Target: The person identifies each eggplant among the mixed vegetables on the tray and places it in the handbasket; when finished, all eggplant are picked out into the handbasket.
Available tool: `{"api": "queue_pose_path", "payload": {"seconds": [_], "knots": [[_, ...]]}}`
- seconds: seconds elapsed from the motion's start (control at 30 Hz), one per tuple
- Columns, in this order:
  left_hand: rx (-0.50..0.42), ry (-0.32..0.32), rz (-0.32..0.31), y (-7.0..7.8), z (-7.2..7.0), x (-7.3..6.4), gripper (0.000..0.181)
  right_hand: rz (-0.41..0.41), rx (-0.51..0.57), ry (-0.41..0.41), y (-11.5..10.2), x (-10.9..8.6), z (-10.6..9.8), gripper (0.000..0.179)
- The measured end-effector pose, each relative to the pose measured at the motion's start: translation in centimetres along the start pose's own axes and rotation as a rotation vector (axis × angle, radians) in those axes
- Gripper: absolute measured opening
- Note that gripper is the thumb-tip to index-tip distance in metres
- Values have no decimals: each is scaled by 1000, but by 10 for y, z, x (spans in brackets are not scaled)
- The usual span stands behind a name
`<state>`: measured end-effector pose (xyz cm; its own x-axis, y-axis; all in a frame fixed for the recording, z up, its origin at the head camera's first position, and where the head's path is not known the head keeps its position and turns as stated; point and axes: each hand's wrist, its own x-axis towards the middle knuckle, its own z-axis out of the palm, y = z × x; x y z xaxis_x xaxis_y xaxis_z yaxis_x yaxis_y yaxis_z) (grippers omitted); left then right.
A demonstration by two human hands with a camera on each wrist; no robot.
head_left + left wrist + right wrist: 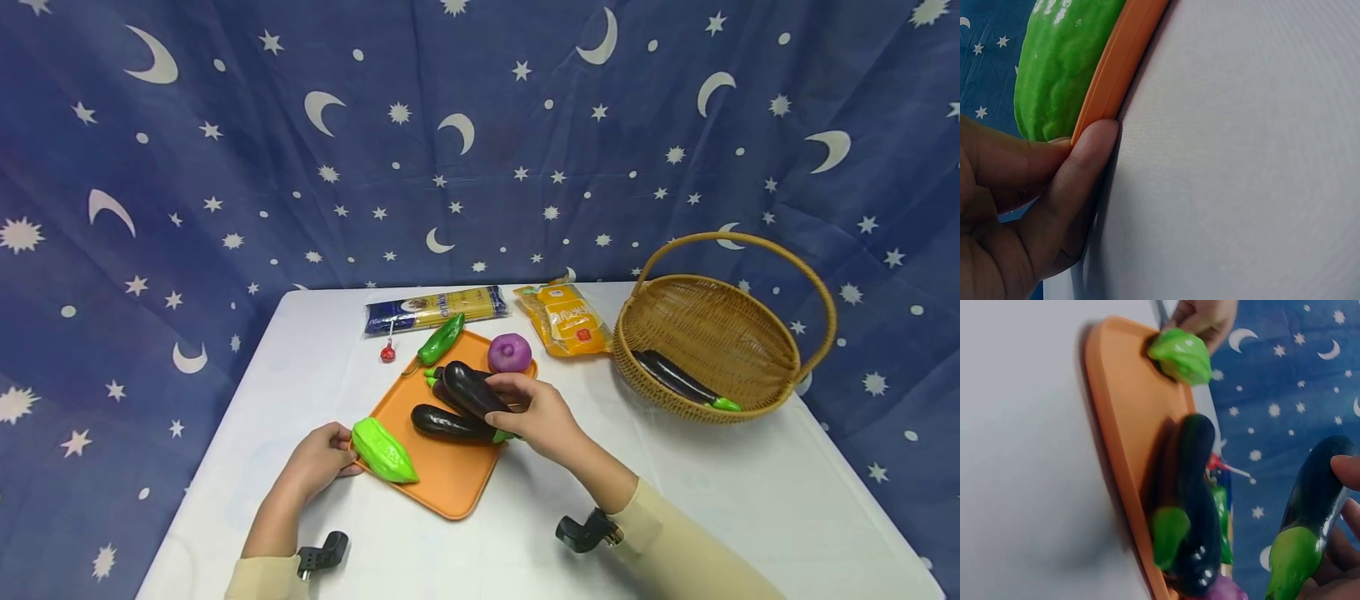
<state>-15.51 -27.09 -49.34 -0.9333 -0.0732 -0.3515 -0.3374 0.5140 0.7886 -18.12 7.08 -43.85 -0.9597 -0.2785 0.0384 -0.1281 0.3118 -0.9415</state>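
My right hand (546, 415) grips a dark eggplant (471, 390) with a green stem cap, over the orange tray (450, 487). In the right wrist view, the held eggplant (1315, 487) is apart from the tray. Below it, another eggplant (448, 423) lies on the tray, with at least one more partly hidden behind. My left hand (318, 460) pinches the tray's near-left rim (1100, 81) between thumb and fingers. Beside that hand lies a bumpy light-green vegetable (384, 452). A purple onion (510, 353) and a green pepper (444, 338) are at the tray's far end.
At the right, a handled wicker basket (780, 333) contains an eggplant (678, 379). Along the back of the white table (300, 367) lie a pasta packet (438, 310) and an orange bag (573, 321). A small red item (387, 353) with a white stick is left of the pepper.
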Motion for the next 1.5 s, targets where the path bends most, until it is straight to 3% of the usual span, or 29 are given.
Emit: {"api": "queue_pose_path", "payload": {"seconds": [0.5, 1.0, 1.2, 1.5], "knots": [[1, -5, 11, 0, -1, -1, 26, -28, 24, 111, -15, -2, -49, 47], [14, 2, 10, 3, 0, -5, 26, -64, 13, 195, -12, 0, -91, 47], [-9, 0, 12, 3, 0, -6, 27, -47, -28, 235, -9, -1, -106, 49], [27, 2, 10, 1, 0, -5, 26, 16, -21, 276, -10, -4, -128, 51]]}}
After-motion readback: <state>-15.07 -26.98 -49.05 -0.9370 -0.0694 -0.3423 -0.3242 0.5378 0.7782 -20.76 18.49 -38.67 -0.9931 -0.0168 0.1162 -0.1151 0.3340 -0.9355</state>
